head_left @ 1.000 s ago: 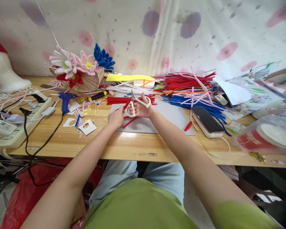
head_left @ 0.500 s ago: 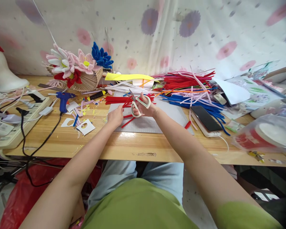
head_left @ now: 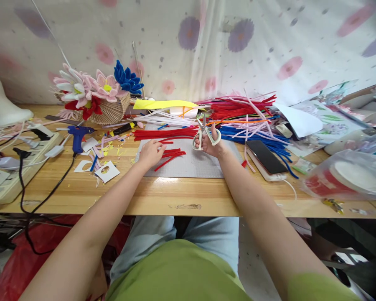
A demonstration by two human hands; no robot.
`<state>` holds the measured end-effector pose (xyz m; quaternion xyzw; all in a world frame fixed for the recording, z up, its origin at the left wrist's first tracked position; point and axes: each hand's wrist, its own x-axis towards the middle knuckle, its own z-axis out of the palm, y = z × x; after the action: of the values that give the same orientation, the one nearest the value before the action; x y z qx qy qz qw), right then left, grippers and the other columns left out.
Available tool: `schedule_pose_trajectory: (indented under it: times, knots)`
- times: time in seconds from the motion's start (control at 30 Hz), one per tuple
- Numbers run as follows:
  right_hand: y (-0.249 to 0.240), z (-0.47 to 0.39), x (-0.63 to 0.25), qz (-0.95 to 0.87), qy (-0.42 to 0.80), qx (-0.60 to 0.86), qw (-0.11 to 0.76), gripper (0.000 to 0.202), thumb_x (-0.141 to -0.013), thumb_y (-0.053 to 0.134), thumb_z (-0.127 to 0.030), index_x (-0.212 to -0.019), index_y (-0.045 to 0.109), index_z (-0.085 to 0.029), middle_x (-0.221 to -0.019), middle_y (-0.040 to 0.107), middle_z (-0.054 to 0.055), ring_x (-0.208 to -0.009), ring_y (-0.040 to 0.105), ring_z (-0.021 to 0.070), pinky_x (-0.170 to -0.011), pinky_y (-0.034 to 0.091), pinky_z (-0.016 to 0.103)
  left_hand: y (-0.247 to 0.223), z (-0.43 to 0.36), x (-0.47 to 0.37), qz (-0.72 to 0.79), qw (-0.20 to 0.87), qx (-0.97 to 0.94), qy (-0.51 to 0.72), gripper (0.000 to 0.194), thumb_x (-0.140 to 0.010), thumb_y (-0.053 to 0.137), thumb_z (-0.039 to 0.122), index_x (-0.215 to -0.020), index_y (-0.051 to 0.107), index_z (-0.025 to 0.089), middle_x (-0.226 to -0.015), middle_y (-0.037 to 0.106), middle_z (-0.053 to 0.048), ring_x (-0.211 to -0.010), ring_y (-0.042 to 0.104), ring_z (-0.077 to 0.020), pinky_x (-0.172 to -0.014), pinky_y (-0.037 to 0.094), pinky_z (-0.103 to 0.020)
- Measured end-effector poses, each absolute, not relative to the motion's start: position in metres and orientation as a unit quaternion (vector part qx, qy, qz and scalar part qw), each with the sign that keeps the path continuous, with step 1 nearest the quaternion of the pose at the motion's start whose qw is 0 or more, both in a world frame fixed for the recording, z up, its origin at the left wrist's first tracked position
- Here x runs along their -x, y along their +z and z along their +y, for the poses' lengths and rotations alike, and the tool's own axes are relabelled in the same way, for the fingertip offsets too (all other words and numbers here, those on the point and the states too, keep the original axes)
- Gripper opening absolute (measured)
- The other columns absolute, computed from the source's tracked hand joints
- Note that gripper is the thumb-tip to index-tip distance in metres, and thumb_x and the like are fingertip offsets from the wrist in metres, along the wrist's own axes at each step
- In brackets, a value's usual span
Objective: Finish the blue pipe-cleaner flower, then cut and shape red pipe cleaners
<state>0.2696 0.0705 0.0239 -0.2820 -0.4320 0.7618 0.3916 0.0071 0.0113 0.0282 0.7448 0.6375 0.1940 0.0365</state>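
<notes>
A plastic bag point(head_left: 347, 156) holds a tub point(head_left: 332, 182); right fingers point(head_left: 199, 143) grasp scissors point(head_left: 203, 128); left fingers point(head_left: 158, 147), I cannot tell.

A pale, translucent sheet point(head_left: 163, 37) hangs across the whole back of the workspace, printed with large purple and pink blooms and small grey flecks; soft vertical folds run down it near the middle. A thin white cord point(head_left: 52, 33) slants across its upper left. In front stretches a long worktop point(head_left: 138, 194) of light, yellowish wood with visible grain and a glossy finish, its front edge marked by a dark scuffed patch point(head_left: 188, 206) near the centre. Light is diffuse, with a faint glare on the wood; the sheet dims toward its upper corners. Below, a strip of pale grey floor point(head_left: 253, 267) shows dark specks, and the area under the worktop's right end is too dark to read clearly.
</notes>
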Motion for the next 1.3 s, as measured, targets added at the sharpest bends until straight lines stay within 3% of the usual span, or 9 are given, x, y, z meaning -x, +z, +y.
schedule_pose_trajectory:
  times: [0.23,0.5,0.67,0.77,0.9,1.0,1.1,1.2,1.3]
  knots:
    - [0.006,0.067,-0.265,-0.481,0.644,0.33,0.494,0.044,-0.065,0.072,-0.052,-0.075,0.043,-0.022,-0.051,0.039,-0.009,-0.041,0.036,0.005,-0.038,0.03,0.017,0.037,0.05,0.006,0.736,0.079,-0.665,0.101,0.019,-0.078,0.058,0.028,-0.093,0.065,0.018,-0.104,0.063,-0.011,-0.098,0.06,-0.0252,-0.086,0.046,-0.036]
    - [0.006,0.084,-0.252,-0.586,0.425,0.464,0.51,0.045,-0.057,0.075,-0.046,-0.079,0.044,-0.022,-0.072,0.059,-0.001,-0.058,0.052,0.011,-0.05,0.042,0.024,0.046,0.049,0.001,0.754,-0.024,-0.644,0.123,0.037,-0.087,0.032,0.008,-0.12,0.048,0.01,-0.117,0.06,-0.017,-0.109,0.057,-0.0248,-0.09,0.044,-0.035]
    - [0.03,0.095,-0.227,-0.666,0.335,0.503,0.437,0.039,-0.058,0.074,-0.03,-0.081,0.043,-0.024,-0.084,0.059,0.001,-0.089,0.054,0.0207,-0.07,0.044,0.029,0.05,0.039,0.004,0.686,-0.062,-0.705,0.166,0.035,-0.093,0.024,0.017,-0.115,0.05,0.014,-0.109,0.063,-0.015,-0.103,0.059,-0.0241,-0.089,0.042,-0.034]
    - [0.044,0.096,-0.213,-0.689,0.318,0.516,0.397,0.033,-0.058,0.072,-0.023,-0.073,0.044,-0.022,-0.075,0.056,0.001,-0.085,0.053,0.0214,-0.069,0.042,0.029,0.053,0.03,0.006,0.671,-0.062,-0.713,0.194,0.035,-0.094,0.025,0.027,-0.114,0.051,0.014,-0.11,0.062,-0.014,-0.102,0.059,-0.025,-0.087,0.041,-0.034]
    - [0.058,0.093,-0.201,-0.647,0.385,0.478,0.452,0.03,-0.059,0.072,-0.024,-0.075,0.047,-0.022,-0.066,0.054,-0.003,-0.065,0.051,0.0142,-0.057,0.04,0.025,0.057,0.022,0.012,0.686,-0.036,-0.678,0.261,0.035,-0.093,0.032,0.035,-0.117,0.049,0.016,-0.114,0.061,-0.012,-0.105,0.058,-0.0242,-0.089,0.041,-0.034]
    - [0.071,0.086,-0.194,-0.579,0.503,0.406,0.498,0.028,-0.063,0.071,-0.026,-0.076,0.046,-0.02,-0.063,0.056,-0.004,-0.051,0.047,0.0087,-0.047,0.037,0.021,0.056,0.024,0.011,0.671,0.055,-0.663,0.327,0.029,-0.092,0.034,0.032,-0.1,0.057,0.017,-0.102,0.063,-0.01,-0.102,0.058,-0.0222,-0.089,0.042,-0.034]
    - [0.081,0.077,-0.182,-0.531,0.592,0.337,0.503,0.026,-0.065,0.07,-0.026,-0.073,0.047,-0.018,-0.064,0.06,-0.002,-0.047,0.047,0.0058,-0.043,0.038,0.019,0.053,0.027,-0.001,0.626,0.269,-0.581,0.446,0.029,-0.093,0.032,0.03,-0.081,0.055,0.016,-0.081,0.062,-0.006,-0.08,0.062,-0.0162,-0.08,0.049,-0.032]
    - [0.082,0.071,-0.168,-0.506,0.649,0.315,0.473,0.026,-0.064,0.071,-0.025,-0.072,0.047,-0.017,-0.063,0.06,-0.003,-0.046,0.049,0.0054,-0.043,0.041,0.018,0.053,0.024,-0.016,0.538,0.474,-0.462,0.522,0.025,-0.093,0.036,0.032,-0.077,0.048,0.016,-0.071,0.058,-0.001,-0.066,0.062,-0.0117,-0.07,0.053,-0.03]
    - [0.076,0.071,-0.155,-0.529,0.656,0.301,0.447,0.024,-0.065,0.071,-0.024,-0.069,0.048,-0.017,-0.058,0.059,-0.003,-0.045,0.05,0.0061,-0.041,0.04,0.018,0.055,0.016,-0.023,0.494,0.55,-0.421,0.525,0.022,-0.092,0.04,0.033,-0.078,0.045,0.017,-0.069,0.058,0.0,-0.066,0.065,-0.0124,-0.064,0.055,-0.029]
